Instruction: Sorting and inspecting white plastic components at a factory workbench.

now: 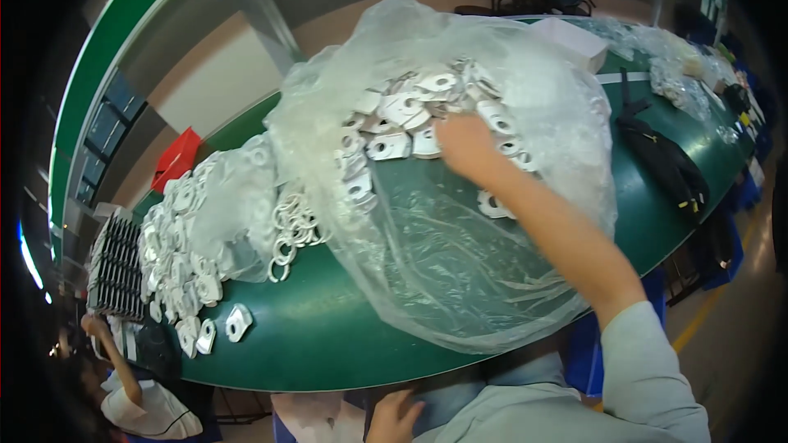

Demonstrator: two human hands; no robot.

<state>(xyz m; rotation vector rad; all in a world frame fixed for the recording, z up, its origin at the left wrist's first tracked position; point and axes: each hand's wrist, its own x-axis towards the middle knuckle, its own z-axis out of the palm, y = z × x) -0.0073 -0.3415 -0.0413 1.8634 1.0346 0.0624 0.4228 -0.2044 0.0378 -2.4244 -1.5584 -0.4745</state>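
Right hand (pixel 469 144) is touching flat, white, holed pieces (pixel 389 146), seemingly picking, probably needing a pinch next; left hand (pixel 396 418) is hanging low; I can't tell either grip.

We count two hands on the wearer, a right hand (pixel 470 148) and a left hand (pixel 396 417), plus one co-worker (pixel 156 412). We find one green tabletop (pixel 304 340), one large clear bag (pixel 566 139), one red bin (pixel 176 161), one white box (pixel 572 44) and one black pouch (pixel 663 162). Dozens of flat white parts (pixel 389 146) and many white rings (pixel 297 221) overlap too much for us to number.
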